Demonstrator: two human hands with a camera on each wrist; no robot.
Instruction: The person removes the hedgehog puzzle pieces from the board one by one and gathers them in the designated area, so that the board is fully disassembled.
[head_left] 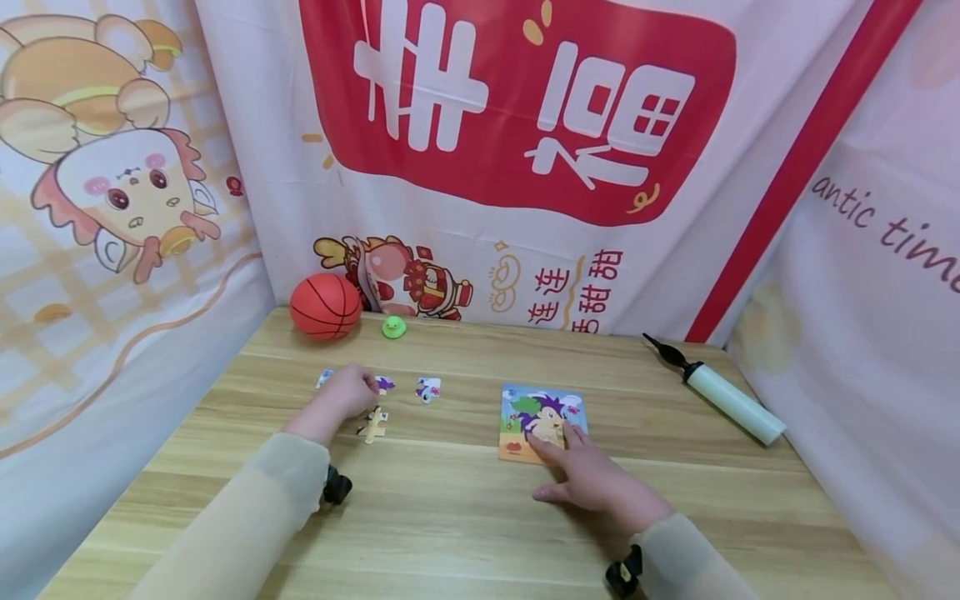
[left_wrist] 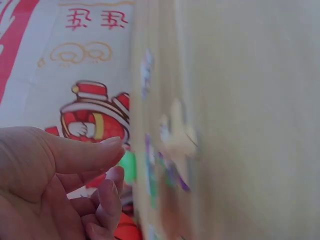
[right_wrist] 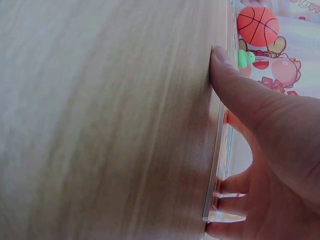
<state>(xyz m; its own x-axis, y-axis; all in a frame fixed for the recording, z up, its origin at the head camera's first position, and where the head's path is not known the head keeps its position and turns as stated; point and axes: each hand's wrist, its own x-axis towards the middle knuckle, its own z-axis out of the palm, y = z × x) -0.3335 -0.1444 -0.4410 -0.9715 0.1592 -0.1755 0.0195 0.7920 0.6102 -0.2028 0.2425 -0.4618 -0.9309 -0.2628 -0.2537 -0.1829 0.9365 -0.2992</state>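
So the right hand is pretty relaxed: fingers spread, tips on the square hedgehog picture, thumb off its near edge, down by the desk. Nothing's gripped. My guess is that the light touch from above keeps the picture from sliding without covering much of it.

Left hand is over among the puzzle pieces, fingers loosely curled, with a gap to the thumb in the left wrist view, and I can't see anything held. One tan piece lies just on the near side of it, a purple one right by the fingertips, another off to the right. Probably spread like that so each is easy to see and grab.

The basketball and green duck sit at the back, the pump far right, seemingly parked out of the way.
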